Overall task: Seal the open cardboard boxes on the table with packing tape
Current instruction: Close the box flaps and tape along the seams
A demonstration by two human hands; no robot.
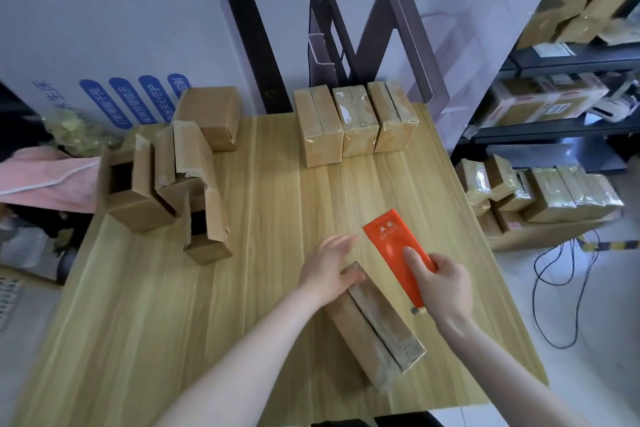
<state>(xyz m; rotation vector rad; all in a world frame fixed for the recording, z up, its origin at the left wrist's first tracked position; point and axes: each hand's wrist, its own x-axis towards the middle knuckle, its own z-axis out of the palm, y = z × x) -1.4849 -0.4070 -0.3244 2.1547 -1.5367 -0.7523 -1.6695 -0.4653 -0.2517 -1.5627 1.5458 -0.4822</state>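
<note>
Seen from the head camera, looking down over a pale wooden table (173, 322): a person steadies a long cardboard box (377, 326) lying just in front of them. The left hand (329, 267) rests on the box's far end, fingers straight and loosely spread, thumb laid across the top edge. The right hand (441, 288) is curled around an orange tape dispenser (391, 250), thumb pressed on its face. The tool is held just beside the box's right flank and points away toward the far right. Whether its lower end touches the cardboard cannot be told.

The box's long axis runs on a diagonal, from the far end under the left hand to the near end at the person's right. The seam between its top flaps follows the same line; whether tape already covers it is unclear. Both hands sit toward the far end, so most of the seam lies back toward the body, and the right hand, carrying the tool, is the one placed to reach it. A strip laid there would probably have to follow that diagonal while the left hand pins the box down.

Three taped boxes (356, 121), glossy on top, stand in a row at the table's far edge. To the left, well apart from the hands, a cluster of open boxes (138, 191) stands with flaps up, with a closed box (211, 114) behind them. Shelves (554, 55) on the right hold more parcels.
</note>
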